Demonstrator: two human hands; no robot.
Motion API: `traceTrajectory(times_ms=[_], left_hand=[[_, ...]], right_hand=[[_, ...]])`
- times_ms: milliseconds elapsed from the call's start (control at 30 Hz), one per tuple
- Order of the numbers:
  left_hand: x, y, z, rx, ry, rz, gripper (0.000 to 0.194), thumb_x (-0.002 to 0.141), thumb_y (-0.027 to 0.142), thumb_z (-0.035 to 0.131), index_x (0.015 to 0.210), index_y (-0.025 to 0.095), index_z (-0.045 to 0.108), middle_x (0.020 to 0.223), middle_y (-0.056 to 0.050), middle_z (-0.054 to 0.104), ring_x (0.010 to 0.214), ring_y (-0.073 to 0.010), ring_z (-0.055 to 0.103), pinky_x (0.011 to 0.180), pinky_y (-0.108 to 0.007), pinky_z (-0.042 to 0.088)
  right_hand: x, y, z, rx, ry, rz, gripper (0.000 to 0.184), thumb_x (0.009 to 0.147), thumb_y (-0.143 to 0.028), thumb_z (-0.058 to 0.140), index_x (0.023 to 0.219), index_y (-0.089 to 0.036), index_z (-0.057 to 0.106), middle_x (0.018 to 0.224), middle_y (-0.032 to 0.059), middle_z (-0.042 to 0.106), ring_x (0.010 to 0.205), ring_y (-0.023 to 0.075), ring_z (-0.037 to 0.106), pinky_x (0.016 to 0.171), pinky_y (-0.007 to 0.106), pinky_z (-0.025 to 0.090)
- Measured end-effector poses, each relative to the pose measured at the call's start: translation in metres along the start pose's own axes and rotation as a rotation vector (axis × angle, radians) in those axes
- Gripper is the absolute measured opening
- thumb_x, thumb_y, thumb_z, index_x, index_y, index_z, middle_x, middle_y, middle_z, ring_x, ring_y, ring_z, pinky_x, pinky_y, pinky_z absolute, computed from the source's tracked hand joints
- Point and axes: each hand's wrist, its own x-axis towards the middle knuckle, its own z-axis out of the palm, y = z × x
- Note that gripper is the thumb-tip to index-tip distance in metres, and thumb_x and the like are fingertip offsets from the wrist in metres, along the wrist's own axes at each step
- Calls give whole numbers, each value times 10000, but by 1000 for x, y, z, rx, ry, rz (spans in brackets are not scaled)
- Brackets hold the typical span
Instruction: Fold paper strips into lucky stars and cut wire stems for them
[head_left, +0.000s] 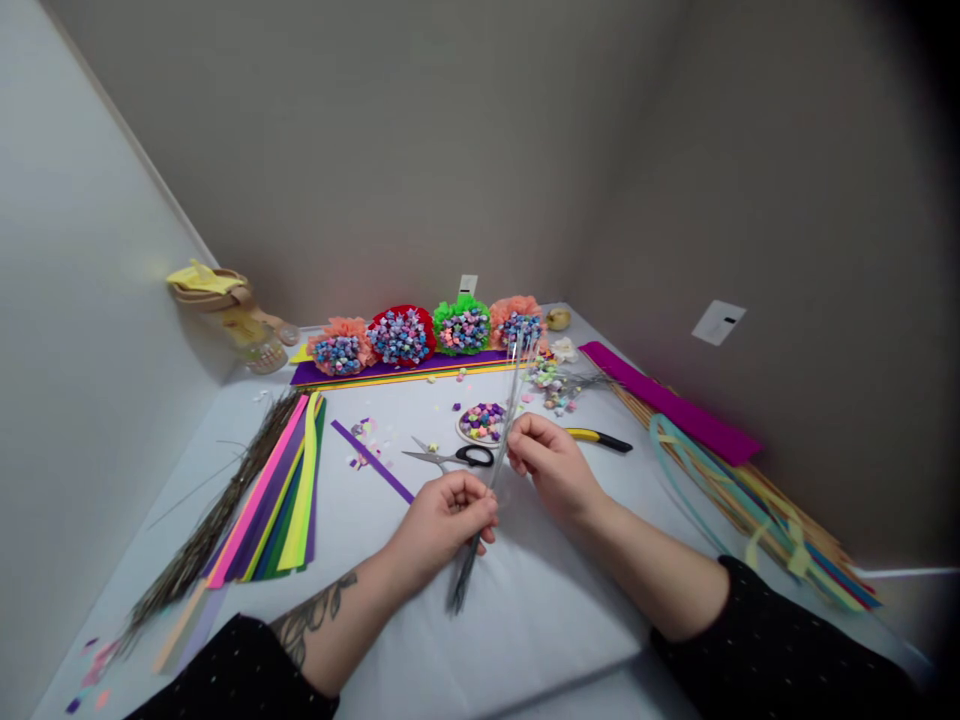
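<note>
A bundle of thin, silvery wires (465, 578) stands tilted over the front middle of the table. My left hand (454, 512) is closed around its lower part. Higher up, the fingers of my right hand (546, 458) are pinched together at the wires. How many strands the right fingers hold is hidden. Just beyond my hands lie black-handled scissors (474, 457) with their blades apart. Behind them is a small oval dish (480, 424) full of tiny paper stars. A purple paper strip (371, 460) lies left of the scissors.
Pliers with a yellow-black handle (600, 438) lie to the right. Coloured strips (274, 490) and dark stems (225, 500) spread at left. Several star bouquets (401, 335) line the back wall. Magenta paper (671, 405) and wooden sticks (712, 480) lie along the right wall.
</note>
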Motion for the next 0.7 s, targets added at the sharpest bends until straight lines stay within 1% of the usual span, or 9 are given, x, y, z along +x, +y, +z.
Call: traceTrajectory(times_ms=[200,300,400,500,600,633,700], left_hand=[[3,-6,-4,-88,-9,-7,290,696,354,714,817,134,569,678,-11,613,541,-92,570,499,-210,464],[5,-8,-6,-108,-23,-13,290,695,335,721,839,132,573,686,-13,619,547,-95,579,513,-215,468],[5,-7,-5,-121,-38,-47,314,674,338,740,840,130,574,677,-16,623,537,-97,579,503,-216,465],[4,-4,-4,-141,-19,-66,338,647,360,757,812,127,576,657,-14,623,515,-91,564,491,-212,460],[3,-2,-3,-153,6,-80,342,648,393,748,783,128,580,633,-11,619,490,-81,545,466,-198,445],[3,-2,-3,-157,7,-88,340,651,399,744,778,127,584,627,-11,617,485,-79,541,455,-193,440],[2,-1,-3,-161,-4,-99,328,658,394,738,776,124,595,617,-10,611,479,-77,536,435,-183,430]], right_hand=[[0,-3,-4,13,75,-25,153,736,-201,598,608,-183,517,491,-53,450,476,86,364,483,224,286],[0,-3,-3,44,69,-32,136,746,-207,595,629,-181,530,503,-54,447,480,82,364,482,220,282],[0,-3,0,98,61,-22,141,747,-224,605,635,-180,532,529,-50,460,480,78,376,475,218,278],[0,-6,2,153,41,-4,142,729,-261,625,643,-178,549,578,-30,520,482,80,403,466,223,293],[2,-10,1,237,24,33,152,715,-321,638,724,-196,551,656,-6,599,492,94,452,453,225,323],[4,-11,-1,269,42,41,163,716,-330,639,755,-208,537,662,-10,608,487,96,459,442,219,323],[10,-12,-7,313,123,28,184,718,-324,647,794,-231,507,635,-36,592,462,89,451,417,200,310]])
